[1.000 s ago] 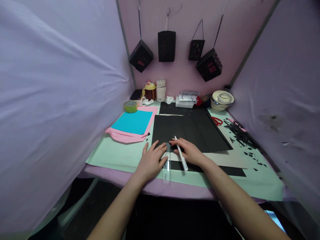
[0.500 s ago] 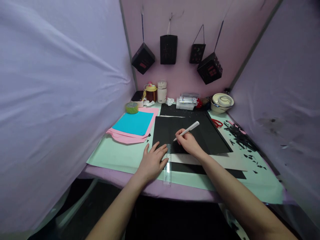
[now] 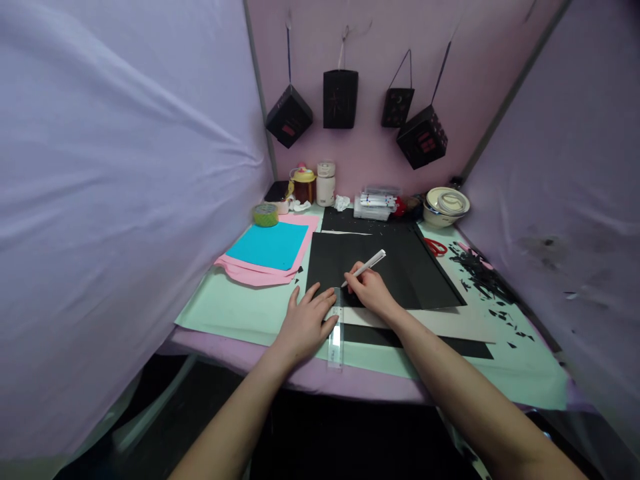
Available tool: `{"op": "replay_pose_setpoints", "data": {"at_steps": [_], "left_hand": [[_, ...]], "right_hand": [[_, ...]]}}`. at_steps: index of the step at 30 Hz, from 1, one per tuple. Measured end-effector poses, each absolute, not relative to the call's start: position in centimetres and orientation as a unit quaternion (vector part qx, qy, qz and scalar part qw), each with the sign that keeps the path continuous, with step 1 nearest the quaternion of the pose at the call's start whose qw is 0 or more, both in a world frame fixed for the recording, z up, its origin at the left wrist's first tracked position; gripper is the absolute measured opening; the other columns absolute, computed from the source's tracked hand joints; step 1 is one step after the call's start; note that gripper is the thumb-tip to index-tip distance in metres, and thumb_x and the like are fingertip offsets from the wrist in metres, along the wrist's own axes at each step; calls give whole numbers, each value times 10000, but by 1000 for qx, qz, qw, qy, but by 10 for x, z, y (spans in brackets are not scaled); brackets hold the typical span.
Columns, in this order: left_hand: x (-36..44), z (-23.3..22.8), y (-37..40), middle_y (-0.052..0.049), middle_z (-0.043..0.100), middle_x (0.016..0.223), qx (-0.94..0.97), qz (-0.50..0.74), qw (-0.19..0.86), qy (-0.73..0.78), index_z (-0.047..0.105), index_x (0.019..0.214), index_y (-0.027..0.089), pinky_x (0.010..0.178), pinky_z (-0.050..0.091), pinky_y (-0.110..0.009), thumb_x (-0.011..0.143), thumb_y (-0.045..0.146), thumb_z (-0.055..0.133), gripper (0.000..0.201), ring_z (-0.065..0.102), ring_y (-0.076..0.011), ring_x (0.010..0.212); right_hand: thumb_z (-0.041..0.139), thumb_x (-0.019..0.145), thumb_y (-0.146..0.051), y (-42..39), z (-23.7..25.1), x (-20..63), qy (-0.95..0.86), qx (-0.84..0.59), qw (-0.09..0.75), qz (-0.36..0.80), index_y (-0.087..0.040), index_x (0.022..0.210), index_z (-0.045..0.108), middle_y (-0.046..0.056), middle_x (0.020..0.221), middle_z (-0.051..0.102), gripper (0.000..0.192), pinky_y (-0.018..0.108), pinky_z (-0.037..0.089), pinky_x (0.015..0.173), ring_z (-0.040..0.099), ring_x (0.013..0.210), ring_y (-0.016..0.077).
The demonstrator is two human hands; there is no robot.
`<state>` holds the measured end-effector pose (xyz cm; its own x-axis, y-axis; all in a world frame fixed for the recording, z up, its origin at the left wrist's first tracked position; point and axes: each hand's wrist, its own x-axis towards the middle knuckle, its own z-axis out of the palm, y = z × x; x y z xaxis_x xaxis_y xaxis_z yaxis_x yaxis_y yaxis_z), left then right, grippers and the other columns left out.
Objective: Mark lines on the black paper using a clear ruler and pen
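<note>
A large black sheet of paper (image 3: 410, 270) lies in front of me. My left hand (image 3: 306, 323) rests flat with its fingers spread, its fingertips on the edge of a clear ruler (image 3: 335, 343). The ruler runs from the sheet's near edge out past the table edge. In my right hand (image 3: 371, 292) is a white pen (image 3: 370, 261), pinched between the fingers. Its tip is at the far end of the ruler, close to the left fingertips; whether it touches the paper I cannot tell.
Blue paper (image 3: 270, 245) on pink sheets (image 3: 235, 272) lies left, with green tape (image 3: 265, 215) on top. Red scissors (image 3: 436, 247) and black paper scraps (image 3: 480, 277) are at right. Bottles (image 3: 326, 185), a pen box (image 3: 374, 207) and bowls (image 3: 447, 207) line the back. Black lanterns (image 3: 340, 100) hang above.
My right hand has moved left and slightly nearer to me, bringing the pen tip to the end of the ruler. My left hand and the ruler stay in place.
</note>
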<state>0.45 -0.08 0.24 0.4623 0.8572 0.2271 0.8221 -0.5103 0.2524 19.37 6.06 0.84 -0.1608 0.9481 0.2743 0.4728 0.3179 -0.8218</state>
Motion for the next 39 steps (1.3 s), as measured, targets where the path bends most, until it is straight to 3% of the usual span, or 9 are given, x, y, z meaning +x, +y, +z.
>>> {"op": "replay_pose_setpoints", "data": {"at_steps": [17,21,25,31,35,39], "left_hand": [[5,3,0,-22,489,1408,854,160,50,492,505,1287,265,1130,107,-568,939,370,434,370,296,-263,1376],[4,3,-1,-30,489,1408,853,159,52,494,508,1289,262,1132,106,-563,937,374,436,376,292,-264,1378],[4,3,-1,-27,490,1408,854,162,51,492,503,1298,263,1135,108,-557,940,369,430,381,288,-261,1380],[4,2,-1,-38,495,1402,853,166,43,494,523,1286,257,1139,91,-554,947,377,416,375,300,-264,1374],[0,3,-6,-47,444,1442,845,165,24,508,534,1276,260,1131,76,-577,948,474,388,418,286,-284,1378],[-9,3,-14,-88,351,1495,828,159,-2,538,529,1292,254,1113,76,-614,856,623,469,575,229,-350,1392]], "right_hand": [[468,877,-321,61,3,192,-715,-507,404,262,-229,662,456,-37,579,581,233,262,395,616,553,564,146],[462,891,-369,60,4,195,-682,-505,461,260,-228,681,472,-32,583,577,254,258,414,629,558,580,143],[422,914,-451,62,0,197,-646,-481,513,299,-228,880,538,-11,671,616,253,259,446,600,568,586,144],[423,929,-422,62,-5,196,-720,-449,442,291,-238,1043,569,35,943,703,261,312,480,818,656,915,183],[407,940,-421,61,-4,197,-743,-464,401,268,-248,1055,576,38,988,695,268,314,486,816,651,934,186],[404,944,-413,61,-5,198,-752,-463,394,254,-254,1062,581,38,998,690,266,312,491,797,646,924,188]]}}
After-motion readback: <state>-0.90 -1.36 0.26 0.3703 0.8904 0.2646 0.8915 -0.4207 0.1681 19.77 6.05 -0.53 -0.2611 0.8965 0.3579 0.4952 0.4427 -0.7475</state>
